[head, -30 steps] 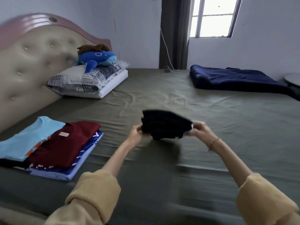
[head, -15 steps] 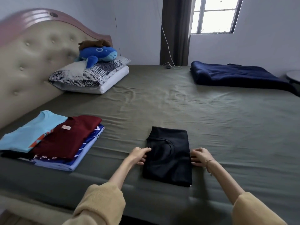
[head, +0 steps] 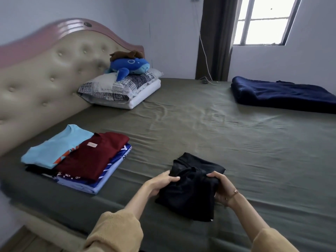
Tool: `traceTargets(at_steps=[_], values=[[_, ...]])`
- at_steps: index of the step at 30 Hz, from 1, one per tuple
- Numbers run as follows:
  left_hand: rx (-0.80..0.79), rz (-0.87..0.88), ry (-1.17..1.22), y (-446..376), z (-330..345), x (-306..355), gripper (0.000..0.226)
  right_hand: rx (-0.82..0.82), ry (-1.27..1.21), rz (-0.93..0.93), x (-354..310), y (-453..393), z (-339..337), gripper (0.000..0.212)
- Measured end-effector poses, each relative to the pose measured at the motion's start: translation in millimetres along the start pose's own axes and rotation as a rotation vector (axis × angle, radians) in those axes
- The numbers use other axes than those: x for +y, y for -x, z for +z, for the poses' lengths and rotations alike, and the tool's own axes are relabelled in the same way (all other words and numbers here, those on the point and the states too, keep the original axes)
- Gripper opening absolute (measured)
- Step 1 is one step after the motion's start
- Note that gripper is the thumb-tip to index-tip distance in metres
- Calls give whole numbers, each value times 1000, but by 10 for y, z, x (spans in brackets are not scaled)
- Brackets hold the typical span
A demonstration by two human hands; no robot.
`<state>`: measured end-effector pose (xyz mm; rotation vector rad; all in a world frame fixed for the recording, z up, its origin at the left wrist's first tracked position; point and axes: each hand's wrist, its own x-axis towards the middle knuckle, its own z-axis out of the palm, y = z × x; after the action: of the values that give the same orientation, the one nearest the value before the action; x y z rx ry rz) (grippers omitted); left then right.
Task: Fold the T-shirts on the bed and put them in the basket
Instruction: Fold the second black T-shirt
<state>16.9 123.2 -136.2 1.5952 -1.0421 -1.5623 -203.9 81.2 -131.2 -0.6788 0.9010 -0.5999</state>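
Note:
A folded black T-shirt [head: 189, 195] lies near the front edge of the bed [head: 236, 142]. My left hand [head: 161, 182] grips its left side and my right hand [head: 221, 188] grips its right side, bunching the cloth between them. To the left sits a stack of folded T-shirts: a light blue one [head: 54, 148], a maroon one [head: 94, 155] and a blue-and-white one [head: 116, 162] beneath. No basket is in view.
Two pillows [head: 123, 91] with a blue plush whale [head: 131, 65] lie by the padded headboard [head: 45, 73]. A folded navy blanket [head: 283, 95] lies at the far right. A cable [head: 207, 77] hangs down the wall to the bed.
The black T-shirt was held up, then laid flat on the bed. Both hands now grasp its sides and gather it.

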Motion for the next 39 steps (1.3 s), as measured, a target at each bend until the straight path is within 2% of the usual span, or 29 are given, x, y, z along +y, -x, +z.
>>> traceTargets(at_steps=[3,8,10,15,17,18,22,24,27,31,36,39], values=[[21,43,11,190,-351,126,33,-53,-47,-23,12,-99,332,37],[158,83,50,555,-1168,342,22,-162,-36,-89,-49,-450,1214,35],[232,95,20,669,-1541,427,32,-200,-6,-121,-92,-607,1601,35],[406,127,-76,1009,-2352,644,28,-323,-16,-98,-135,-938,2568,24],[477,116,-130,1049,-2655,682,31,-388,-15,-107,-138,-1070,2852,31],[510,117,-151,1071,-2813,692,32,-407,3,-101,-133,-1170,2993,26],[577,78,-244,1079,-3211,635,32,-439,72,-13,-25,-1551,3250,35],[617,46,-308,1029,-3343,495,31,-400,169,-14,97,-1719,3300,22],[747,18,-460,880,-3433,207,29,-335,276,-39,316,-1979,3253,16],[937,63,-546,727,-3376,7,20,-246,434,-85,368,-2110,3156,9],[1015,3,-719,685,-3345,35,34,-34,458,-197,235,-2271,3082,20],[1113,73,-828,643,-3211,119,33,169,605,-313,211,-2294,3056,54]])
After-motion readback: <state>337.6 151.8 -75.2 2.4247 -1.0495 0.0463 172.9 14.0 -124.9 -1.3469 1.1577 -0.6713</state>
